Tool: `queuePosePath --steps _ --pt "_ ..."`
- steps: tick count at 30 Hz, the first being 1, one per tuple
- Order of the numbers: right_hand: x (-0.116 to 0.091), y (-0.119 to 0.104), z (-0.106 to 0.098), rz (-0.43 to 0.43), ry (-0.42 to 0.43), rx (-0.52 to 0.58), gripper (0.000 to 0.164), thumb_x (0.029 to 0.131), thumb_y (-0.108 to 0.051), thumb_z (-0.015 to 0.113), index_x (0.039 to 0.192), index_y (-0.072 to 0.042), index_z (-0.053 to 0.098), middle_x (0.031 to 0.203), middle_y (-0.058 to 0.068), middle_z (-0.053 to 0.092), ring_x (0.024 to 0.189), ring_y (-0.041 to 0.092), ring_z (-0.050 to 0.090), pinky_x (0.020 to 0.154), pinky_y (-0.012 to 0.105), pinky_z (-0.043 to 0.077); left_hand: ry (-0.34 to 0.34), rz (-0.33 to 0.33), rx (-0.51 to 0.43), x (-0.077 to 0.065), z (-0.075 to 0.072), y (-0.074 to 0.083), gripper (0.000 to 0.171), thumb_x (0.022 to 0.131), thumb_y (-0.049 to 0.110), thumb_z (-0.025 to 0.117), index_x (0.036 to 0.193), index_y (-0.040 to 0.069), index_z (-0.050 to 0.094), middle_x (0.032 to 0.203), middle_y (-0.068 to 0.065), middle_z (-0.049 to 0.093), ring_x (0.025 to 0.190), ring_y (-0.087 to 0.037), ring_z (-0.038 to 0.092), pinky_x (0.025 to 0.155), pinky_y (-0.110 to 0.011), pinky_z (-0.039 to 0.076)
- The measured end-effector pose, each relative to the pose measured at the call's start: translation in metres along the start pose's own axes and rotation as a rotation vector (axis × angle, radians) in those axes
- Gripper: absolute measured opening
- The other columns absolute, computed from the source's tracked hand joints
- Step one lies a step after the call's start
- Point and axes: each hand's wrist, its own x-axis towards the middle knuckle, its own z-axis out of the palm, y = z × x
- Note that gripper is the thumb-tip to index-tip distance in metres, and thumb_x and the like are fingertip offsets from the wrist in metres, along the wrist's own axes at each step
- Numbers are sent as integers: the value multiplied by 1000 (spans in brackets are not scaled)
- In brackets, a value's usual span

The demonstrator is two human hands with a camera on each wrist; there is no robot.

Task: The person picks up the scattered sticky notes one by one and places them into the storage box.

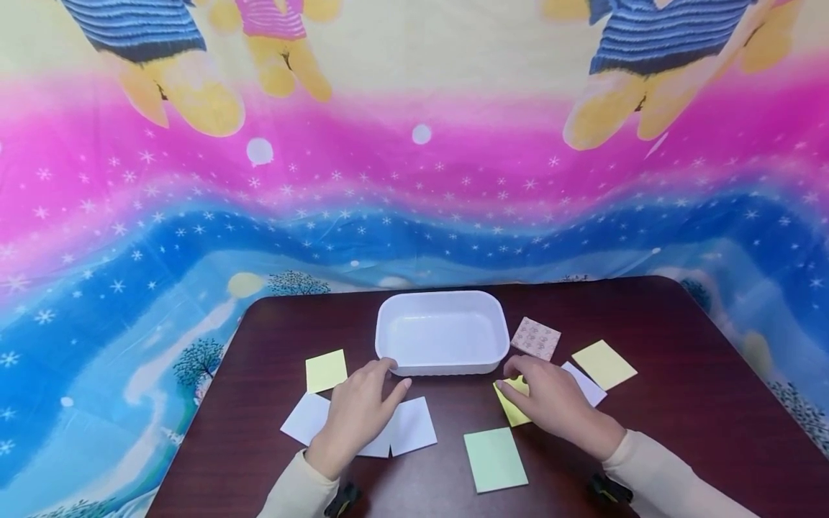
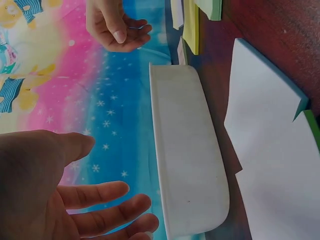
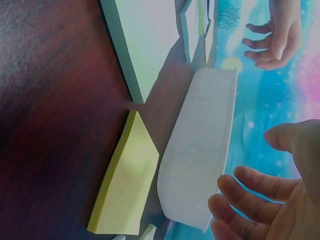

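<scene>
My left hand (image 1: 363, 406) hovers at the near left corner of a white plastic tub (image 1: 442, 370), fingers relaxed and apart from the thumb. Beneath that hand lie several white paper pads (image 1: 414, 426), partly hidden by it. Over a yellow sticky-note pad (image 1: 516, 411) hangs my right hand (image 1: 560, 403), near the tub's right front corner. Both wrist views show gently bent fingers with nothing in them: the left hand (image 2: 35, 175) and the right hand (image 3: 300, 205) are raised beside the tub's side wall. The tub's inside shows no contents.
A light green pad (image 1: 496, 460) lies near the front. Left of the tub is a pale yellow pad (image 1: 326, 370). To its right are a patterned pinkish square (image 1: 536, 339), a whitish pad (image 1: 588, 386) and another pale yellow pad (image 1: 604, 365). A printed cloth (image 1: 414, 180) hangs behind the dark table (image 1: 673, 345).
</scene>
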Motion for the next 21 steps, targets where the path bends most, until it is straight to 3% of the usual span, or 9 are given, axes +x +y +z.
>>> queuePosePath --steps 9,17,21 --pt "-3 -6 3 -9 -24 16 20 81 -41 67 88 -22 64 78 -12 57 64 4 47 58 29 42 2 -6 1 -5 2 -1 37 86 49 57 103 17 65 72 12 50 60 -5 47 47 -26 37" --pt "-5 -11 9 -46 -20 20 20 82 -41 66 87 -23 63 78 -10 57 66 5 46 59 28 43 20 5 2 -7 4 -3 36 86 48 58 100 16 66 72 10 52 58 -6 47 47 -27 38" --pt "-5 -14 12 -67 -30 18 18 82 -40 66 88 -24 63 77 -11 57 65 4 45 57 26 42 11 -7 12 -9 6 -5 35 86 48 58 102 18 66 76 8 58 62 -8 54 50 -30 42"
